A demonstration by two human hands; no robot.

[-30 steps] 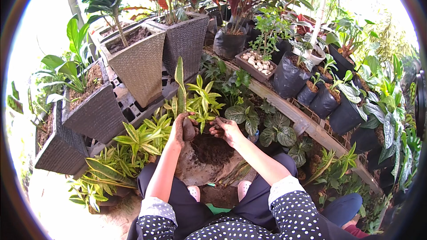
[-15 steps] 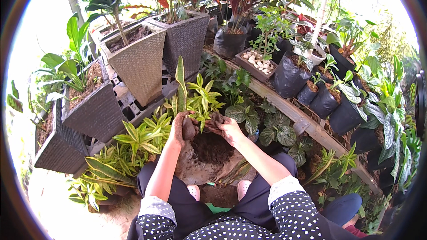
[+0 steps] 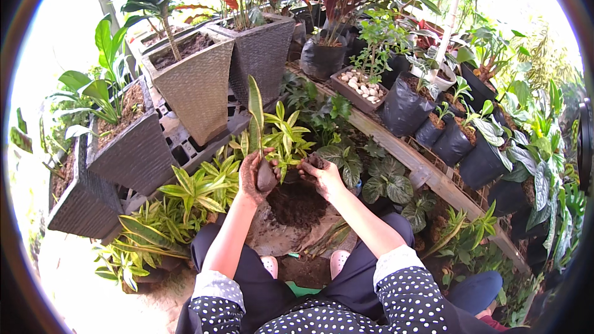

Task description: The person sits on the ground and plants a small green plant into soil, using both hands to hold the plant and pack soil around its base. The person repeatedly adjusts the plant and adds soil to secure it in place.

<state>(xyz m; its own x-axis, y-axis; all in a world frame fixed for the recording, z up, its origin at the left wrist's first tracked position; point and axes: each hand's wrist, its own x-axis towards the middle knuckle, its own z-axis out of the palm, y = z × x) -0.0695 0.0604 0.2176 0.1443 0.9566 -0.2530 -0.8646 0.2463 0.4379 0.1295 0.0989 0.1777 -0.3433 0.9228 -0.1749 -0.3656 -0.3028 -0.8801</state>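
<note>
My left hand [image 3: 250, 180], smeared with soil, is closed round a small dark bag-like pot [image 3: 267, 177]. From its top rises a single upright snake plant leaf [image 3: 255, 108], green with yellow edges. To the right, my right hand [image 3: 326, 179] is pinched round a clump of dark soil [image 3: 314, 161], apart from the pot. Below and between both hands lies a heap of dark soil [image 3: 297, 206] on a pale, dirty sheet [image 3: 269, 236] in front of my feet. The pot's underside is partly hidden by my left palm.
Tall tapered planters [image 3: 192, 96] stand at the left and far left. Yellow-edged leafy plants [image 3: 195, 192] grow close beside my left forearm. A wooden beam [image 3: 427, 176] runs diagonally at the right, with black plant bags [image 3: 405, 108] along it. A stone-topped tray [image 3: 362, 89] sits behind.
My right hand has moved slightly up and away from the pot, with the soil clump now showing in its fingers. My left hand has turned a little, showing more of the pot.
</note>
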